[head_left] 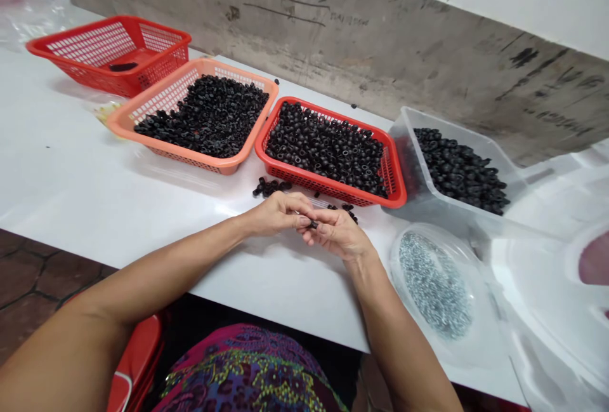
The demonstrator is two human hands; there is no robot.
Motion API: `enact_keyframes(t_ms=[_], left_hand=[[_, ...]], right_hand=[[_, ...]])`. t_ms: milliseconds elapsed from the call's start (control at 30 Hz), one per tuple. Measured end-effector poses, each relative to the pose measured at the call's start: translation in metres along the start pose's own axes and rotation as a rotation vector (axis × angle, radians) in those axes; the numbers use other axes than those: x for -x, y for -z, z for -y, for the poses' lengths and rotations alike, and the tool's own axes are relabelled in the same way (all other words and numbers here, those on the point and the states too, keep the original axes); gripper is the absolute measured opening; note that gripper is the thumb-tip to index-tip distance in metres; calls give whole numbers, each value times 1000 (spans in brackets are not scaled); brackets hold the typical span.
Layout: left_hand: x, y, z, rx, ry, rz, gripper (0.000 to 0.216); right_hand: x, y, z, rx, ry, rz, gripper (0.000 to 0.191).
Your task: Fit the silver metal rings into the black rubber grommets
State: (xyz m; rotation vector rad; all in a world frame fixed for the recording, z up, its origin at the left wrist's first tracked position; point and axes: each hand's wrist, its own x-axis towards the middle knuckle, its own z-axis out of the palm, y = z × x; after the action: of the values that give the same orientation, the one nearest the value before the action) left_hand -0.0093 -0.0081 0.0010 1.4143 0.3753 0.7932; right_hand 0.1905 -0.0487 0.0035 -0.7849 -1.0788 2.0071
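My left hand (280, 212) and my right hand (339, 232) meet over the white table (71, 171), fingertips pinched together on a small black ring part (313, 225). A few loose black rings (269, 187) lie just beyond my left hand, in front of the red basket (394, 199) filled with black rings. More loose rings (349, 211) lie behind my right hand. A clear round dish (404, 244) of small silvery metal pieces (435, 285) sits to the right of my right hand.
An orange basket (124, 121) of black parts stands left of the red one, and a nearly empty red basket (47, 49) sits far left. A clear tub (404, 126) of black rings stands right. A concrete wall (380, 37) runs behind. Clear lids lie at far right.
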Motion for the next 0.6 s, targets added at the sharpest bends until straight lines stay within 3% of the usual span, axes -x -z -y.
enact_keyframes(t_ms=[300,600], left_hand=[[1,-6,0,181,40,14,22],[-1,-10,2,138,40,-86,34]], right_hand=[[0,4,-2,29,5,-4,34],[0,-3,1,44,86,-133,33]])
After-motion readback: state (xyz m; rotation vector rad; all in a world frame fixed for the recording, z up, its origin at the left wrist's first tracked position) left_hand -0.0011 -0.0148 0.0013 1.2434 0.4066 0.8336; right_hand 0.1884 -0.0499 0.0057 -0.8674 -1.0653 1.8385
